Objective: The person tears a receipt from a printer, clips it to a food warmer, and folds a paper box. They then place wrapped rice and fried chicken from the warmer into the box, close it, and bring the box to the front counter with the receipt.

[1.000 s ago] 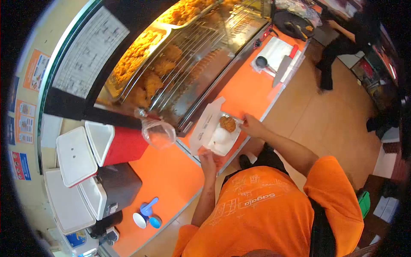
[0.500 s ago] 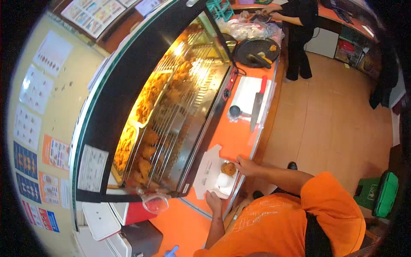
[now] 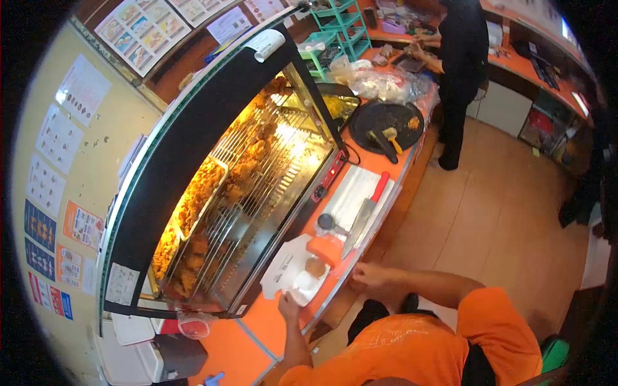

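Note:
An opened white cardboard food box (image 3: 278,265) lies on the orange counter, its lid flap spread toward the glass display case. Inside it are a brown fried chicken piece (image 3: 315,267) and a white mound that looks like rice (image 3: 307,282). My left hand (image 3: 289,305) pinches the box at its near left corner. Off the counter's edge, to the right of the box, is my right hand (image 3: 369,275); its fingers are curled in and nothing shows in them.
A heated case (image 3: 238,212) holds fried chicken on racks. Beyond the box lie a red-handled knife (image 3: 368,212), a dark round-headed tool (image 3: 326,222) and a black round tray (image 3: 399,122) with utensils. Another person (image 3: 460,77) in black stands at the far counter.
My right hand has let go of the box's right side and drawn back from it. My left hand stays at the box. The camera view has shifted.

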A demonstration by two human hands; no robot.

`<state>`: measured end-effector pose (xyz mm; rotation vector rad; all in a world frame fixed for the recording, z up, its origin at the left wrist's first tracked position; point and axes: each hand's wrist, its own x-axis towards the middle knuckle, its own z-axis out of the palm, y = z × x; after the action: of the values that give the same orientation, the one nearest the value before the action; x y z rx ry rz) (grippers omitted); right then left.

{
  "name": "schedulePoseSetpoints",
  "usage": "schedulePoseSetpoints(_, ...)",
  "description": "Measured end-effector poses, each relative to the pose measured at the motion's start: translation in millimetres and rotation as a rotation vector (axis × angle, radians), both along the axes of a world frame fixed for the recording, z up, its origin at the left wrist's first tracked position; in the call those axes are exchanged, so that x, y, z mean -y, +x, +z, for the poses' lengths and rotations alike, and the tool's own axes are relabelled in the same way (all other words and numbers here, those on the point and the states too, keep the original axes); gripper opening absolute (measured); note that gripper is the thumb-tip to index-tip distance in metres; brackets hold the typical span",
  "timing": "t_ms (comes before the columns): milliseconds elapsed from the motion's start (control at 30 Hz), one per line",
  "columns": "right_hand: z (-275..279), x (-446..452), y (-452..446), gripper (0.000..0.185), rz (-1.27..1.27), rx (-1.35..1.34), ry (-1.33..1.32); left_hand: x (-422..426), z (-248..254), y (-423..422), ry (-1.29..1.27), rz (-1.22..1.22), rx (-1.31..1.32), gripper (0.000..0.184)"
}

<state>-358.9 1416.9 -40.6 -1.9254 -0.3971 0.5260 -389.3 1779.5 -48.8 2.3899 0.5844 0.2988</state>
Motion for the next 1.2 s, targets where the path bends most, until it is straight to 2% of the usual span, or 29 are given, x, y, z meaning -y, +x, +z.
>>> schedulePoseSetpoints(33,-6,27,0,0.036,0.058,-0.056,0.006,-4,-11,-2,0.050,0.021,-0.001,0.038)
schedulePoseSetpoints(100,-82,77,-12,0.042,-0.014,-0.054,-0.033,16,17,-14,0.077,0.178,-0.052,0.040)
schedulePoseSetpoints(133,-47,114,-19,0.045,-0.008,-0.061,-0.134,41,49,-17,0.107,0.178,-0.022,0.039)
schedulePoseSetpoints(167,-137,150,-31,0.046,0.036,-0.079,-0.395,64,76,-18,0.141,0.178,0.003,0.039)
schedulePoseSetpoints(200,-149,177,-41,0.054,0.090,-0.216,-0.531,81,84,-14,0.134,0.168,0.001,0.039)
schedulePoseSetpoints(267,-280,248,-88,0.055,0.545,-0.200,-0.809,107,90,-9,0.160,-0.084,0.127,0.037)
schedulePoseSetpoints(300,-211,258,-92,0.056,0.372,-0.612,-0.753,118,90,-3,0.150,-0.121,0.099,0.037)
schedulePoseSetpoints(333,-105,261,-89,0.058,0.130,-0.961,-0.736,137,90,15,0.024,-0.284,0.103,0.035)
schedulePoseSetpoints(367,-68,275,-84,0.058,0.184,-1.113,-0.790,163,90,31,-0.110,-0.411,0.119,0.033)
schedulePoseSetpoints(433,-37,292,-75,0.062,0.390,-0.822,-0.955,214,119,77,-0.246,-0.760,0.261,0.032)
schedulePoseSetpoints(467,-5,292,-56,0.062,0.461,-0.802,-0.974,241,128,94,-0.268,-0.737,0.306,0.026)
schedulePoseSetpoints(500,38,285,-19,0.059,0.319,-0.749,-0.987,241,115,114,-0.113,-0.837,0.184,0.025)
schedulePoseSetpoints(533,65,279,16,0.056,0.163,-0.689,-0.984,258,123,134,-0.011,-0.899,0.172,0.022)
schedulePoseSetpoints(567,72,275,41,0.056,0.205,-0.665,-0.979,276,127,158,-0.050,-0.968,0.203,0.021)
schedulePoseSetpoints(633,77,268,75,0.051,-0.286,-0.041,-0.727,312,143,203,-0.093,-1.076,0.286,0.018)
schedulePoseSetpoints(667,63,268,89,0.051,-0.290,-0.030,-0.712,330,164,223,-0.095,-1.110,0.306,0.017)
schedulePoseSetpoints(733,32,269,135,0.059,-0.021,-0.374,-0.965,359,183,259,-0.119,-1.061,0.382,0.015)
schedulePoseSetpoints(767,26,274,152,0.059,-0.022,-0.344,-0.956,369,193,274,-0.108,-1.037,0.402,0.015)
schedulePoseSetpoints(800,34,277,169,0.058,0.029,-0.310,-0.889,373,199,290,-0.113,-0.997,0.400,0.013)
schedulePoseSetpoints(833,40,282,178,0.057,0.088,-0.285,-0.823,378,202,303,-0.148,-0.940,0.536,0.011)
schedulePoseSetpoints(867,44,288,190,0.060,0.101,-0.433,-0.761,379,205,311,-0.159,-0.873,0.594,0.011)
schedulePoseSetpoints(900,48,299,197,0.060,0.122,-0.424,-0.761,382,221,320,-0.167,-0.804,0.661,0.010)
schedulePoseSetpoints(967,44,327,214,0.063,0.439,-0.406,-0.785,380,249,332,-0.127,-0.595,0.824,0.012)
schedulePoseSetpoints(1000,31,337,224,0.074,0.349,-0.699,-0.783,368,252,340,-0.153,-0.531,0.841,0.014)
schedulePoseSetpoints(1033,7,357,225,0.074,0.394,-0.681,-0.800,355,256,345,-0.179,-0.464,0.859,0.016)
schedulePoseSetpoints(1100,-44,406,235,0.082,0.476,-0.858,-0.560,357,314,355,-0.027,-0.352,1.124,0.018)
schedulePoseSetpoints(1133,-35,414,254,0.082,0.512,-0.842,-0.582,361,335,357,-0.076,-0.308,1.154,0.018)
schedulePoseSetpoints(1200,42,408,297,0.075,0.787,-0.725,-0.623,363,364,361,-0.106,-0.242,1.191,0.018)
